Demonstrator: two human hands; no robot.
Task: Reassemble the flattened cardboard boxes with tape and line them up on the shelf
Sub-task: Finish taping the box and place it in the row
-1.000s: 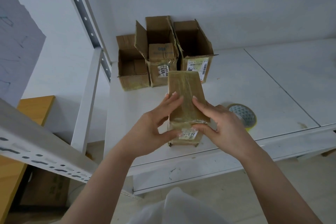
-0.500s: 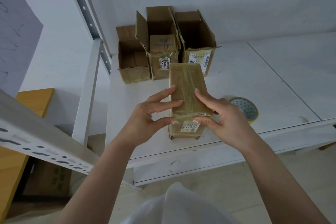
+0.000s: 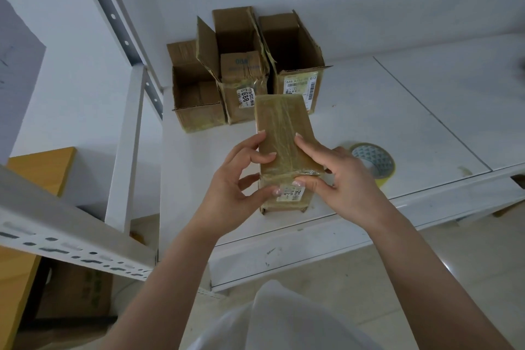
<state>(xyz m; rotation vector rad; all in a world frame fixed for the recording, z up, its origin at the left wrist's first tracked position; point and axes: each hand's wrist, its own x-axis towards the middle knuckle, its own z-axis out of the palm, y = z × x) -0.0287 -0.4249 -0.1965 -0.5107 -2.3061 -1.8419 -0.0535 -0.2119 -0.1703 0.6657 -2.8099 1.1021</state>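
Cardboard, taped brown: a closed box (image 3: 284,148) stands at the white shelf's (image 3: 397,128) front edge. The left hand (image 3: 241,179) and right hand (image 3: 341,179) pinch its sides, before three open boxes (image 3: 244,74) and beside a tape roll (image 3: 375,163).

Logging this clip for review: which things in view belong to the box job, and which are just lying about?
Job:
taped box, held by left hand and right hand
three open boxes at the back
tape roll
shelf

Lying about:
wooden board
carton on the floor
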